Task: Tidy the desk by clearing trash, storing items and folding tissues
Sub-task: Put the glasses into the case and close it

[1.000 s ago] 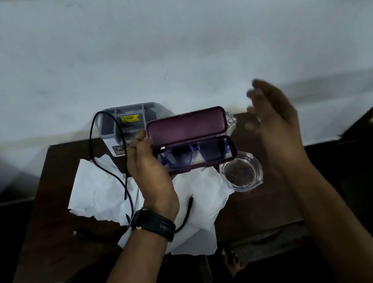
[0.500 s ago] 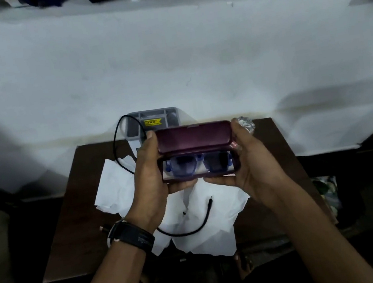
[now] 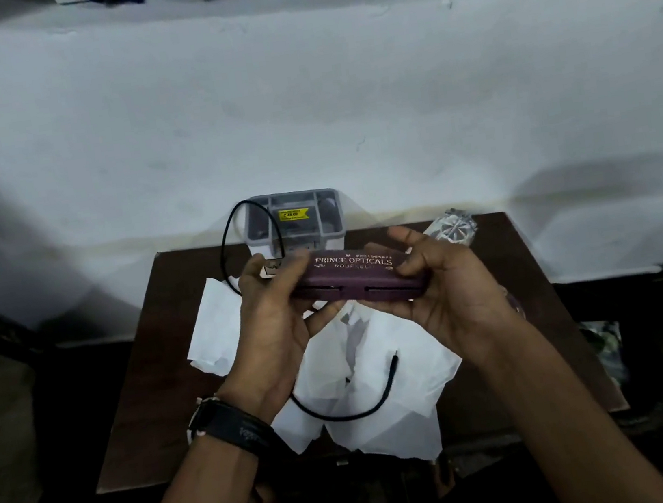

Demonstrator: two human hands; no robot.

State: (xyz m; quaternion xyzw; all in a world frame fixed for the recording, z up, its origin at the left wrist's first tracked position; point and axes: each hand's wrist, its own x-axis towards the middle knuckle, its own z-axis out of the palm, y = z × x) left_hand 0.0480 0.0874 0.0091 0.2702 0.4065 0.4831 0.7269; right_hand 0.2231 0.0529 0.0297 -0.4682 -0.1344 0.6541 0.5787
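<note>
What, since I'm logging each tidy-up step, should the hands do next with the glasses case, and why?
Probably set the glasses case down by the grey organizer: its lid looks shut, and left hand and right hand both grip it above the tissues.
</note>
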